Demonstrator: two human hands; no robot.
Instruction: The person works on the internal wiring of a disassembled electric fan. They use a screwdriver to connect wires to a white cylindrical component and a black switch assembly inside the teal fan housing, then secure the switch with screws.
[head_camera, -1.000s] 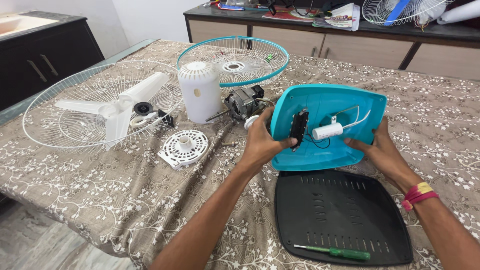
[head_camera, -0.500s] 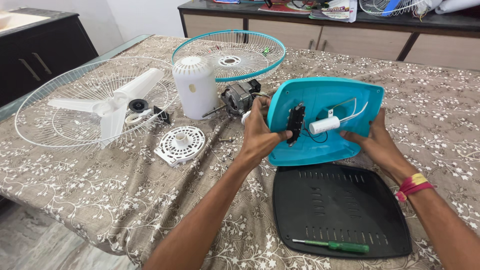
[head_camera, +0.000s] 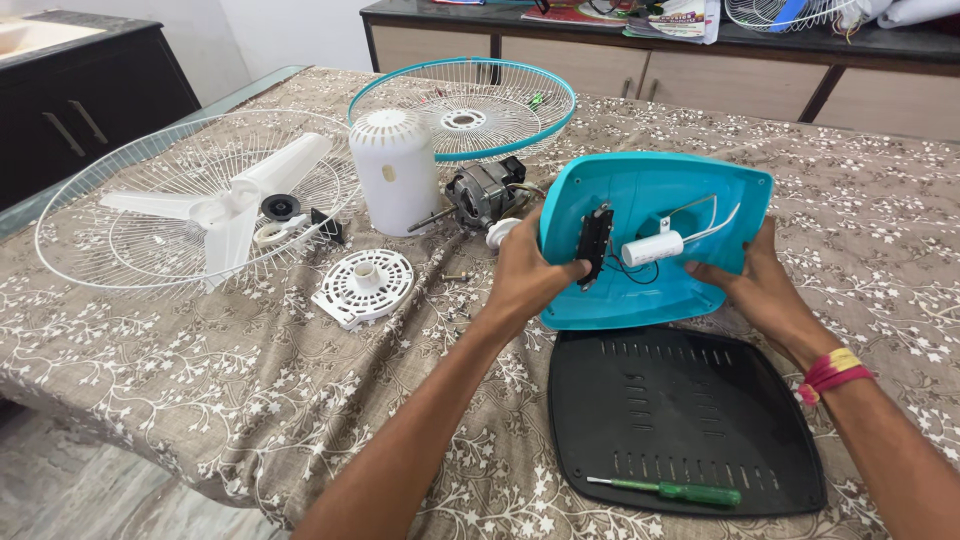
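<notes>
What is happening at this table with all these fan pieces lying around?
A person holds a teal fan base shell tilted up with both hands, the left hand at its left edge by a black switch block, the right hand at its right edge. A white capacitor with wires sits inside. A black base plate lies below with a green screwdriver on it. A motor, white motor cover, blade and two wire grilles lie on the cloth.

Both forearms bare, no sleeves visible. Left hand (head_camera: 525, 275) no rings or bands. Right hand (head_camera: 760, 290): red and yellow thread bands (head_camera: 832, 368) around wrist.
</notes>
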